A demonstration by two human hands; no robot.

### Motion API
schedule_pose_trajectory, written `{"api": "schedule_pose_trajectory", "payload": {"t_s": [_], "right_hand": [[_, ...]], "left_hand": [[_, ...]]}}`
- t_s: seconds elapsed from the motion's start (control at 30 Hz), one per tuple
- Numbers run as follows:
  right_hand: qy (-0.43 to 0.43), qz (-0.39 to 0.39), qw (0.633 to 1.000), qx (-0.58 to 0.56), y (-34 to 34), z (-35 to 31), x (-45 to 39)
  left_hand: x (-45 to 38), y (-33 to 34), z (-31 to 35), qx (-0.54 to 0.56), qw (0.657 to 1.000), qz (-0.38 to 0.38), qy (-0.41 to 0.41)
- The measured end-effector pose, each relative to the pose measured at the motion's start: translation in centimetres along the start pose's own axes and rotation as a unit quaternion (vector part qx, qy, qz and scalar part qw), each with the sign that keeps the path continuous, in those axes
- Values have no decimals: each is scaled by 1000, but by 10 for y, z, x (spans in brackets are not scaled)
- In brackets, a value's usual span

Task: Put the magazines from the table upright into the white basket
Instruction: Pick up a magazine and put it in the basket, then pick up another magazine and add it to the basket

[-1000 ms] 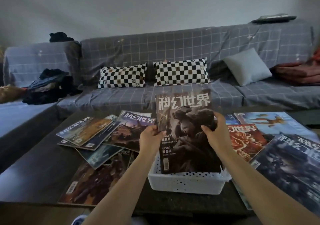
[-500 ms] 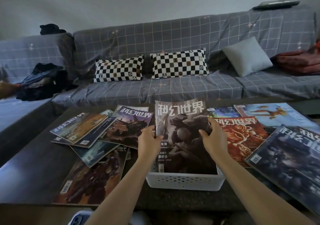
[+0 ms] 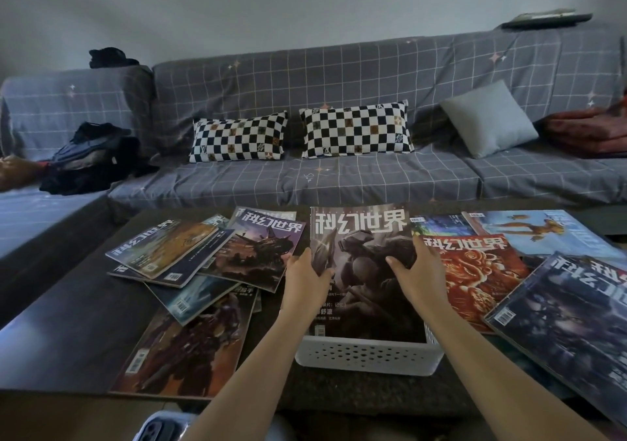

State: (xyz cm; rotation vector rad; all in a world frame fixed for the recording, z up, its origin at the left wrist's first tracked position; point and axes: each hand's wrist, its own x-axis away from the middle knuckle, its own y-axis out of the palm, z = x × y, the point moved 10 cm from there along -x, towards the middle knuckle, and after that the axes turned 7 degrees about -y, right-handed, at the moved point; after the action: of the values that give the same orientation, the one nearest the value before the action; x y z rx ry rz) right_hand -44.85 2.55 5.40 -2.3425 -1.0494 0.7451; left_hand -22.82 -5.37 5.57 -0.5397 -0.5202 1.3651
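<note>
step: seating first magazine (image 3: 364,271) upright in white basket (image 3: 368,356) | left hand (image 3: 307,276), right hand (image 3: 419,271): fingers gripping its side edges | rest flat on table (image 3: 68,339) | next: release, check it stands, take another

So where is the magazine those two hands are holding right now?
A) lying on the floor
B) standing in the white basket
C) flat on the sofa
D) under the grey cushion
B: the held magazine stands upright with its lower edge inside the white basket, gripped at its sides by the left hand and right hand.
</note>
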Motion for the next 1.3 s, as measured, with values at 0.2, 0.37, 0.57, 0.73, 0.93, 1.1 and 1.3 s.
{"api": "schedule_pose_trajectory", "payload": {"t_s": [0.2, 0.37, 0.57, 0.73, 0.93, 1.1, 1.3], "right_hand": [[-6, -10, 1000, -3, -6, -12, 6], [-99, -23, 993, -60, 11, -75, 22], [-141, -157, 967, -139, 111, -165, 25], [-68, -234, 964, -109, 188, -172, 4], [-26, -288, 951, -108, 260, -179, -20], [93, -335, 914, -209, 322, -183, -28], [179, -282, 915, -225, 362, -178, -47]], "left_hand": [[1, -15, 4, 54, 998, 19, 32], [-1, -52, -1, 90, 992, 72, 45], [-36, -93, -37, 14, 994, 108, 11], [-75, -123, -78, 6, 989, 147, -25], [-114, -147, -134, -22, 977, 201, -74], [-137, -172, -177, -67, 962, 239, -117], [-146, -199, -232, -86, 943, 249, -204]]}}
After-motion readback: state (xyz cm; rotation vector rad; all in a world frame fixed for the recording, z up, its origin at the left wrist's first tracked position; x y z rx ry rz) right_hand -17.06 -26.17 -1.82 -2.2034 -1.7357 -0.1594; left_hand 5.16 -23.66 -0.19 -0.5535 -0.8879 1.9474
